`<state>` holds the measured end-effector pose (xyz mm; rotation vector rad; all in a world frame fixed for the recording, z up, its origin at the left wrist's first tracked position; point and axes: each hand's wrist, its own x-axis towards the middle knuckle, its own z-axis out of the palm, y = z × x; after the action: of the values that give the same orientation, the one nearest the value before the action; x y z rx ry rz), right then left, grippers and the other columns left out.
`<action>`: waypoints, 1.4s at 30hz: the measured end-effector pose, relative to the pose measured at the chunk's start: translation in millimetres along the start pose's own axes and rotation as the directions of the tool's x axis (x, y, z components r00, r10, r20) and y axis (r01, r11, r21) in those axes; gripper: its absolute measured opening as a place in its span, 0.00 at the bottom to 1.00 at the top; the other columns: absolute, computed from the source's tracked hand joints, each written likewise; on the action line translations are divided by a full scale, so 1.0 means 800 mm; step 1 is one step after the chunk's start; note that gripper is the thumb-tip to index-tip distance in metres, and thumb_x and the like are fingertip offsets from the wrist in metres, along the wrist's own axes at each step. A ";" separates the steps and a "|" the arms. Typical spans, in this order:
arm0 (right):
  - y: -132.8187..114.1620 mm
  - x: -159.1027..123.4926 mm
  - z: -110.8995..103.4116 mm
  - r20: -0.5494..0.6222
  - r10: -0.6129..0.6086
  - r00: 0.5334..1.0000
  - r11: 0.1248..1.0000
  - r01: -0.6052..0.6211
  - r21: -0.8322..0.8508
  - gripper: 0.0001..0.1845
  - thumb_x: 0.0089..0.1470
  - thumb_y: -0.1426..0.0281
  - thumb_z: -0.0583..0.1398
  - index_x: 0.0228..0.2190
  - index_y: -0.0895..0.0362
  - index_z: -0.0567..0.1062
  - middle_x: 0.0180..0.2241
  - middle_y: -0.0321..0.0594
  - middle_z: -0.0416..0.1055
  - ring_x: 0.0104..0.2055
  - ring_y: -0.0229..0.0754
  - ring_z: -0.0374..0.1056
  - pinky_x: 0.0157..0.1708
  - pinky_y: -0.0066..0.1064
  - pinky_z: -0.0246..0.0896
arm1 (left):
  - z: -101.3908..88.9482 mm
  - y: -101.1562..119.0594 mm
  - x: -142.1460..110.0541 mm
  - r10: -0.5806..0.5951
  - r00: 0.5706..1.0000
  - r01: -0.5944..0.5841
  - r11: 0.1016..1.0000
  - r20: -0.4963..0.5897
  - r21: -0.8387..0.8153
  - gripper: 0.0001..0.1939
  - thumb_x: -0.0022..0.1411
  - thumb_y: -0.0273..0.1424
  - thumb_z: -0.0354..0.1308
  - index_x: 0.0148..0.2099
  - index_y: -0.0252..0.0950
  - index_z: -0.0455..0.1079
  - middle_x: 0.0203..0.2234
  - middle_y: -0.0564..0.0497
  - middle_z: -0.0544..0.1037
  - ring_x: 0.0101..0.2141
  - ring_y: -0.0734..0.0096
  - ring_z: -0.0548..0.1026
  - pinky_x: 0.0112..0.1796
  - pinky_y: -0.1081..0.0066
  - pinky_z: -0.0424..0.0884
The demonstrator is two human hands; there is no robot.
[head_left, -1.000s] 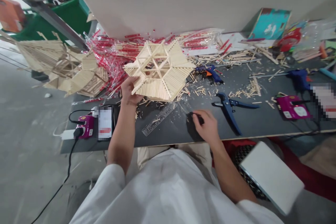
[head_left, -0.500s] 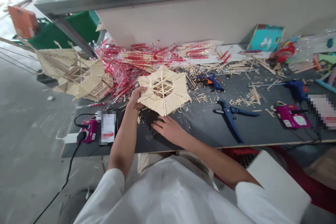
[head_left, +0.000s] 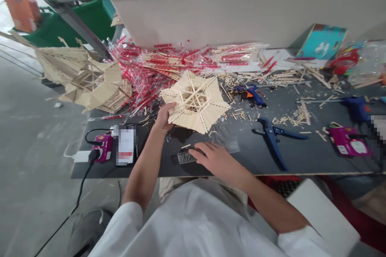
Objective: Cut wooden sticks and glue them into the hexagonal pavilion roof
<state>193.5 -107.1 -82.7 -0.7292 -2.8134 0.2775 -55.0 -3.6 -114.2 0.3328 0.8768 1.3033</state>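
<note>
My left hand [head_left: 165,116] grips the left edge of a six-pointed star model made of wooden sticks [head_left: 187,118], holding it tilted above the bench. Thin sticks cross its open centre. My right hand [head_left: 215,158] is apart from the model, held low over the front of the bench with its fingers stretched out. Just left of its fingertips lies a small clear plastic piece [head_left: 186,157], and a single loose stick [head_left: 186,146] lies behind that piece.
Red-and-clear stick wrappers [head_left: 144,74] pile up behind, beside a larger stick structure [head_left: 90,84]. A blue glue gun [head_left: 255,95], blue pipe cutters [head_left: 274,142] and scattered stick offcuts [head_left: 285,118] lie to the right. A phone [head_left: 126,144] and purple power adapter [head_left: 104,147] sit left.
The star model has turned and shifted slightly right in my left hand. My right hand has moved right and down, away from the model's lower tip. The camera view has also shifted.
</note>
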 end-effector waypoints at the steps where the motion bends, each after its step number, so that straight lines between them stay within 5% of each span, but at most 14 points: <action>1: 0.002 -0.009 -0.015 0.010 -0.004 1.000 1.000 0.003 0.025 0.21 0.65 0.76 0.62 0.58 0.58 0.73 0.50 0.50 0.75 0.47 0.52 0.74 0.44 0.45 0.75 | 0.000 -0.003 -0.004 0.018 1.000 -0.018 1.000 -0.016 0.009 0.20 0.50 0.34 0.67 0.46 0.35 0.77 0.37 0.45 0.85 0.47 0.46 0.84 0.48 0.55 0.81; 7: 0.055 -0.033 -0.106 -0.019 0.040 0.999 0.995 -0.038 0.097 0.19 0.70 0.71 0.59 0.60 0.56 0.72 0.54 0.51 0.73 0.54 0.52 0.73 0.52 0.47 0.74 | 0.009 -0.010 -0.028 0.024 0.995 -0.012 0.993 -0.100 0.119 0.26 0.52 0.40 0.70 0.51 0.31 0.77 0.41 0.44 0.86 0.48 0.51 0.84 0.51 0.60 0.79; 12: 0.103 -0.007 -0.164 -0.108 0.176 0.978 0.982 -0.166 0.091 0.16 0.71 0.71 0.57 0.56 0.55 0.75 0.55 0.50 0.72 0.54 0.51 0.75 0.55 0.47 0.72 | 0.007 -0.007 -0.059 0.119 0.945 -0.013 0.945 -0.305 0.328 0.19 0.56 0.43 0.71 0.43 0.36 0.75 0.34 0.49 0.82 0.34 0.67 0.81 0.29 0.75 0.72; 15: 0.120 0.017 -0.178 -0.159 0.193 0.968 0.980 -0.182 0.081 0.15 0.71 0.69 0.57 0.55 0.55 0.77 0.55 0.48 0.76 0.56 0.50 0.76 0.57 0.45 0.71 | -0.004 -0.006 -0.079 0.223 0.928 -0.068 0.891 -0.300 0.449 0.19 0.62 0.47 0.67 0.44 0.37 0.75 0.35 0.50 0.79 0.32 0.71 0.78 0.25 0.77 0.68; 18: 0.132 0.040 -0.176 -0.177 0.187 0.966 0.982 -0.180 0.055 0.16 0.70 0.66 0.59 0.55 0.57 0.78 0.55 0.47 0.79 0.58 0.51 0.76 0.58 0.45 0.71 | -0.009 0.006 -0.095 0.405 0.870 -0.119 0.725 -0.281 0.678 0.19 0.64 0.47 0.67 0.46 0.37 0.75 0.34 0.50 0.79 0.34 0.69 0.78 0.27 0.77 0.70; 21: 0.140 0.059 -0.168 -0.153 0.172 0.973 0.984 -0.162 0.076 0.18 0.69 0.65 0.60 0.55 0.60 0.79 0.54 0.48 0.80 0.58 0.51 0.75 0.59 0.44 0.71 | 0.010 0.034 -0.107 0.644 0.747 -0.128 0.383 -0.165 0.915 0.18 0.68 0.47 0.63 0.47 0.37 0.77 0.36 0.48 0.82 0.33 0.69 0.79 0.28 0.75 0.71; 23: 0.142 0.067 -0.163 -0.143 0.161 0.976 0.984 -0.147 0.104 0.18 0.69 0.66 0.60 0.55 0.61 0.79 0.54 0.48 0.79 0.58 0.50 0.76 0.59 0.43 0.70 | 0.037 0.058 -0.109 0.724 0.690 -0.187 0.145 0.024 0.972 0.15 0.71 0.43 0.61 0.45 0.37 0.79 0.34 0.49 0.82 0.31 0.72 0.77 0.29 0.75 0.69; 25: 0.144 0.071 -0.162 -0.132 0.152 0.980 0.983 -0.136 0.121 0.18 0.69 0.66 0.60 0.54 0.61 0.79 0.53 0.49 0.79 0.57 0.50 0.76 0.59 0.42 0.70 | 0.069 0.080 -0.105 0.685 0.688 -0.294 -0.038 0.239 0.955 0.11 0.71 0.39 0.61 0.43 0.38 0.79 0.34 0.50 0.83 0.30 0.74 0.76 0.30 0.75 0.69; 30: 0.149 0.074 -0.161 -0.134 0.154 0.979 0.980 -0.134 0.149 0.18 0.70 0.65 0.60 0.54 0.60 0.79 0.53 0.48 0.79 0.55 0.50 0.76 0.57 0.42 0.70 | 0.124 0.113 -0.076 0.366 0.752 -0.483 -0.261 0.549 0.836 0.10 0.73 0.35 0.59 0.50 0.40 0.80 0.44 0.49 0.84 0.41 0.69 0.80 0.39 0.70 0.74; 34: 0.156 0.078 -0.158 -0.103 0.128 0.986 0.978 -0.108 0.179 0.16 0.70 0.65 0.59 0.54 0.58 0.78 0.52 0.47 0.79 0.53 0.48 0.77 0.54 0.40 0.72 | 0.126 0.119 -0.063 0.189 0.795 -0.512 -0.298 0.576 0.806 0.11 0.74 0.37 0.58 0.52 0.41 0.79 0.46 0.48 0.84 0.43 0.65 0.81 0.44 0.67 0.75; 39: 0.155 0.067 -0.168 -0.136 0.181 0.974 0.971 -0.155 0.183 0.17 0.67 0.64 0.63 0.54 0.54 0.78 0.53 0.44 0.79 0.53 0.49 0.77 0.54 0.42 0.74 | 0.125 0.126 -0.072 0.202 0.780 -0.513 -0.335 0.592 0.790 0.10 0.73 0.37 0.61 0.52 0.42 0.77 0.47 0.50 0.84 0.46 0.65 0.81 0.47 0.66 0.75; 42: 0.151 0.053 -0.175 -0.364 0.370 0.855 0.906 -0.246 0.344 0.26 0.64 0.65 0.66 0.62 0.46 0.73 0.49 0.41 0.79 0.46 0.48 0.78 0.50 0.44 0.76 | 0.129 0.130 -0.080 0.271 0.748 -0.518 -0.330 0.605 0.789 0.08 0.74 0.36 0.60 0.49 0.43 0.77 0.44 0.52 0.85 0.44 0.67 0.82 0.45 0.67 0.75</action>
<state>248.5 34.9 29.8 -1.0334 -2.1796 0.5020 -53.9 -8.8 45.6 2.2892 1.5992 0.7926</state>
